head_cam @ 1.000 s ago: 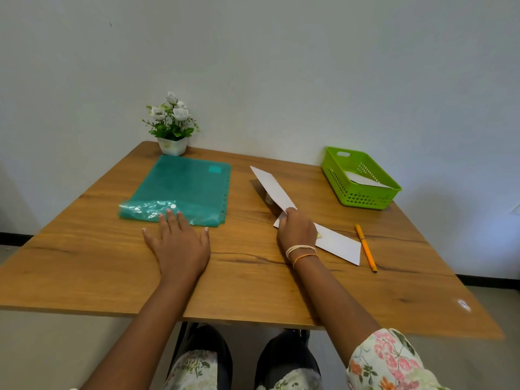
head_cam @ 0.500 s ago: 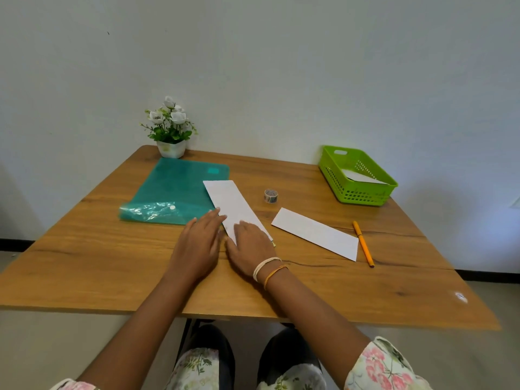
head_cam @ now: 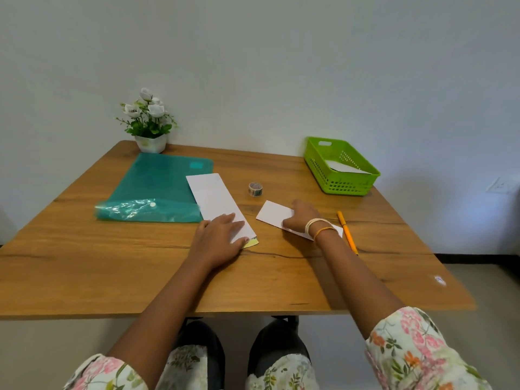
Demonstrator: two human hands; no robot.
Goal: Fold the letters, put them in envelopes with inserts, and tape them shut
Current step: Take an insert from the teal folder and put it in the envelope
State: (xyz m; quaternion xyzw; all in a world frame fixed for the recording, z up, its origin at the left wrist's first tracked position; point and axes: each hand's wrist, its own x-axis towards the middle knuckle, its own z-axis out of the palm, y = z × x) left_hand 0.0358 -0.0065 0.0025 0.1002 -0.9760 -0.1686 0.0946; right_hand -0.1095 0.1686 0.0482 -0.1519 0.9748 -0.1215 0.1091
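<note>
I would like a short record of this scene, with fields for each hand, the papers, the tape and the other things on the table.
left hand: flat on long white paper, yellow slip showing at its near end
right hand: resting on smaller white paper
tape roll: untouched, behind the papers
pencil: right of right hand
green basket: far right, white paper inside
teal folder: left

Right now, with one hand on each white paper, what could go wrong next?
1. The long white paper overlaps the slick teal folder; held only at its near end by the left hand, it might pivot.
2. The right hand drags the smaller white paper near the orange pencil; a nudge could roll it toward the table edge.
</note>
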